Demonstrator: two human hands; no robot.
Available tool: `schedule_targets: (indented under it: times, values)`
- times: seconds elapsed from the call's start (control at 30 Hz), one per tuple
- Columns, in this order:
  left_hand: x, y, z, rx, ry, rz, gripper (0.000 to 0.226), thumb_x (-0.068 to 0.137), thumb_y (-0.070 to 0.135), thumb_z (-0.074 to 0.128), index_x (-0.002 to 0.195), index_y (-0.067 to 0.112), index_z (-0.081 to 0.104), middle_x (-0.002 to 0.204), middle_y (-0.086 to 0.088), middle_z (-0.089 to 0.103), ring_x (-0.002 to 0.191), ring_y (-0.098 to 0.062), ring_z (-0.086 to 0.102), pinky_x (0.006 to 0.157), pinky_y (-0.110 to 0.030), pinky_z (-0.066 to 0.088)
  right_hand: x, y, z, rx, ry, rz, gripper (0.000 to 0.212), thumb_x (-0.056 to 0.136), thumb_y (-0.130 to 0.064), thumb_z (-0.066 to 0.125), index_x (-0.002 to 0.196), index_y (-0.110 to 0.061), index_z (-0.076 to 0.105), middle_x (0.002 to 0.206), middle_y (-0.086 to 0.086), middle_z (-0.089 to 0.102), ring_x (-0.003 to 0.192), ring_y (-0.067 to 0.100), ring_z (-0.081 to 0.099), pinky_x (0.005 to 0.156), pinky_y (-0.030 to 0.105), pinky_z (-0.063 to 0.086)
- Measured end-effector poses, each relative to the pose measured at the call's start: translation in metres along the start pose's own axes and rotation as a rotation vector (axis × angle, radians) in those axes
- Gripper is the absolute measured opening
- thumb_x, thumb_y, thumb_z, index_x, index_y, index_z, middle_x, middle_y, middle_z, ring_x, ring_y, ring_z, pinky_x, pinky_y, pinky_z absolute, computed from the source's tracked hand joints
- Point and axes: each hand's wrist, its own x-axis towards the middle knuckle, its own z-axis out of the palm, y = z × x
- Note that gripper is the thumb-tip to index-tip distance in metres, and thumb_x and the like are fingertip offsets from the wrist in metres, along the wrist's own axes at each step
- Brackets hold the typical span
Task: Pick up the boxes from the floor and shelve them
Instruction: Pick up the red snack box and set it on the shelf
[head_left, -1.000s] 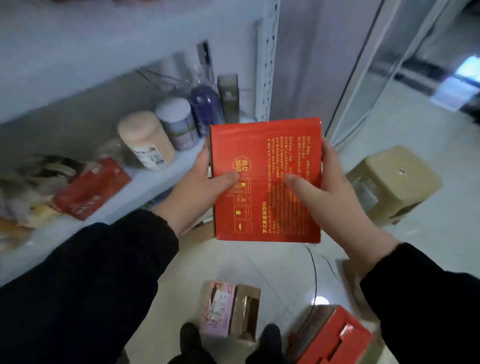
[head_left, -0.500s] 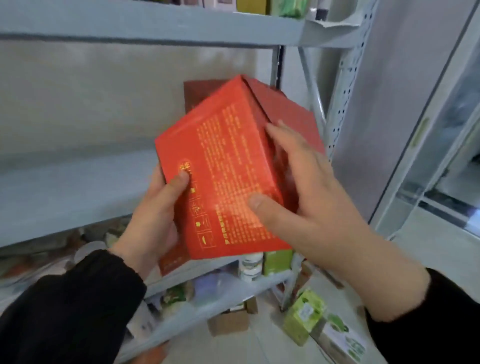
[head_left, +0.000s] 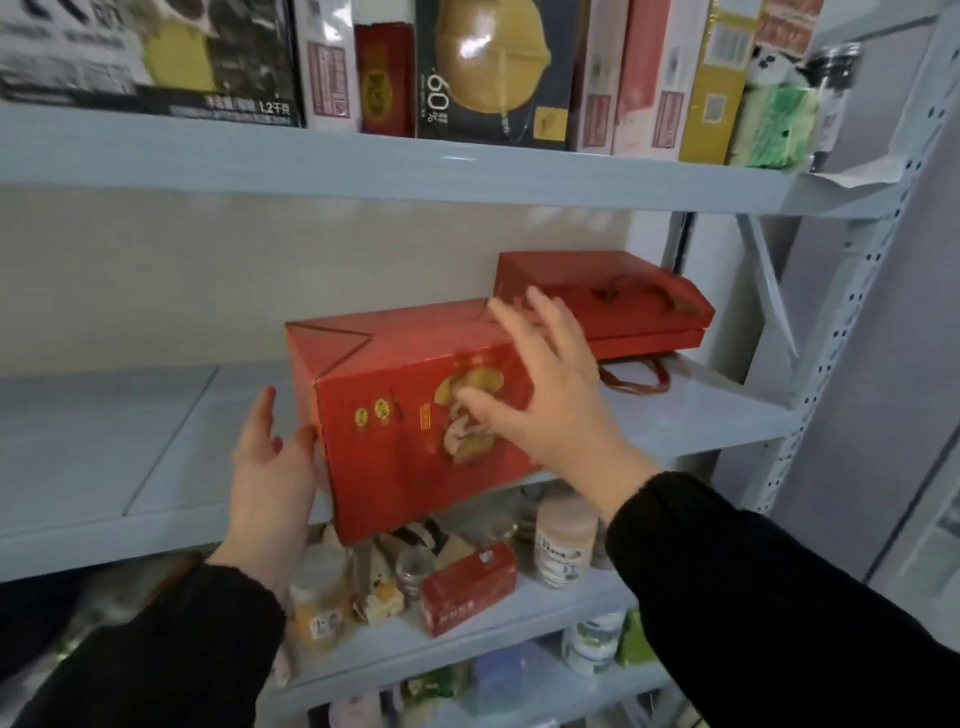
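Left hand (head_left: 270, 467) at end of red box (head_left: 387, 457), right hand (head_left: 550, 410) across front

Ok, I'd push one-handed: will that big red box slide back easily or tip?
Probably slides easily: the red box is smooth cardboard on a smooth shelf. Likely stiff; its edges look crisp under the right hand. It seems to overhang the front, so it might tip forward.

Grey metal shelving, three levels in view. Upper shelf (head_left: 363, 166): upright boxes (head_left: 488, 67) in a row. Middle shelf (head_left: 156, 441): flat red gift box (head_left: 613, 296) at right rear; large red box (head_left: 395, 415) overhanging the front edge. Lower shelf (head_left: 467, 644): white jar (head_left: 563, 540), small red box (head_left: 467, 590), bottles.
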Motion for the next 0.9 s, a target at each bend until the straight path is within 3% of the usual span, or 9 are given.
schedule_targets:
  times: [0.1, 0.17, 0.23, 0.33, 0.4, 0.57, 0.7, 0.8, 0.9]
  values:
    - [0.005, 0.0, -0.009, -0.073, -0.164, 0.043, 0.042, 0.106, 0.044, 0.045, 0.147, 0.055, 0.04, 0.141, 0.019, 0.057, 0.122, 0.005, 0.056, 0.112, -0.036, 0.039, 0.003, 0.056, 0.007, 0.437, 0.049, 0.449, 0.107, 0.074, -0.086, 0.059, 0.16, -0.042, 0.012, 0.168, -0.008, 0.013, 0.154, 0.014, 0.017, 0.122, 0.043, 0.022]
    - [0.006, 0.001, -0.009, -0.074, -0.284, 0.071, 0.045, 0.104, 0.05, 0.04, 0.149, 0.052, 0.039, 0.136, 0.025, 0.061, 0.116, 0.008, 0.059, 0.109, -0.034, 0.041, 0.003, 0.077, 0.016, 0.639, -0.124, 0.567, 0.098, 0.074, -0.081, 0.066, 0.154, -0.039, 0.028, 0.154, -0.009, 0.045, 0.137, 0.002, 0.047, 0.112, 0.034, 0.043]
    - [0.006, 0.003, -0.008, -0.073, -0.384, 0.08, 0.052, 0.103, 0.05, 0.043, 0.154, 0.047, 0.03, 0.141, 0.022, 0.058, 0.111, 0.004, 0.062, 0.104, -0.028, 0.043, -0.002, 0.086, 0.027, 0.631, -0.221, 0.551, 0.071, 0.079, -0.073, 0.068, 0.138, -0.042, 0.044, 0.128, -0.02, 0.063, 0.111, -0.005, 0.063, 0.097, 0.028, 0.054]
    - [-0.006, 0.005, -0.004, 0.105, -0.492, 0.09, 0.079, 0.072, 0.073, 0.072, 0.14, 0.062, 0.032, 0.116, 0.034, 0.067, 0.1, 0.012, 0.066, 0.078, -0.018, 0.055, -0.009, 0.097, 0.036, 0.576, -0.171, 0.524, 0.052, 0.083, -0.07, 0.064, 0.123, -0.041, 0.046, 0.116, -0.021, 0.064, 0.104, 0.0, 0.064, 0.093, 0.034, 0.056]
    - [-0.003, 0.0, 0.003, 0.188, -0.423, 0.051, 0.08, 0.07, 0.065, 0.076, 0.139, 0.057, 0.037, 0.108, 0.023, 0.072, 0.091, 0.006, 0.07, 0.069, -0.018, 0.054, -0.009, 0.107, 0.035, 0.525, -0.183, 0.502, 0.051, 0.087, -0.07, 0.059, 0.124, -0.038, 0.047, 0.114, -0.02, 0.065, 0.102, -0.001, 0.063, 0.089, 0.031, 0.055]
    - [0.028, -0.024, 0.04, 0.438, -0.318, -0.028, 0.071, 0.054, 0.091, 0.063, 0.115, 0.067, 0.037, 0.111, 0.025, 0.061, 0.097, -0.004, 0.063, 0.085, -0.035, 0.052, 0.015, 0.146, 0.035, 0.362, -0.299, 0.459, 0.048, 0.098, -0.065, 0.046, 0.127, -0.027, 0.046, 0.111, -0.012, 0.063, 0.099, 0.008, 0.062, 0.077, 0.027, 0.05]
    - [0.055, -0.043, 0.066, 0.703, -0.318, -0.038, 0.093, 0.064, 0.094, 0.055, 0.143, 0.049, 0.033, 0.122, 0.013, 0.061, 0.109, -0.018, 0.061, 0.103, -0.044, 0.047, 0.036, 0.188, 0.054, 0.051, -0.46, 0.407, 0.029, 0.103, -0.043, 0.051, 0.115, -0.017, 0.049, 0.102, -0.002, 0.059, 0.098, 0.021, 0.062, 0.074, 0.032, 0.047]
    - [0.08, -0.054, 0.082, 0.875, -0.308, -0.115, 0.106, 0.064, 0.101, 0.038, 0.149, 0.038, 0.036, 0.137, 0.003, 0.06, 0.123, -0.025, 0.056, 0.114, -0.047, 0.036, 0.049, 0.207, 0.06, 0.018, -0.37, 0.369, 0.029, 0.099, -0.039, 0.061, 0.108, -0.014, 0.049, 0.098, 0.0, 0.055, 0.088, 0.019, 0.059, 0.066, 0.028, 0.043]
    - [0.098, -0.066, 0.093, 1.216, -0.244, -0.065, 0.109, 0.071, 0.098, 0.009, 0.155, 0.032, 0.032, 0.148, -0.001, 0.05, 0.136, -0.024, 0.041, 0.116, -0.048, 0.026, 0.052, 0.213, 0.066, -0.194, -0.284, 0.046, 0.024, 0.1, -0.042, 0.052, 0.096, -0.019, 0.057, 0.094, -0.003, 0.051, 0.093, 0.019, 0.054, 0.074, 0.028, 0.044]
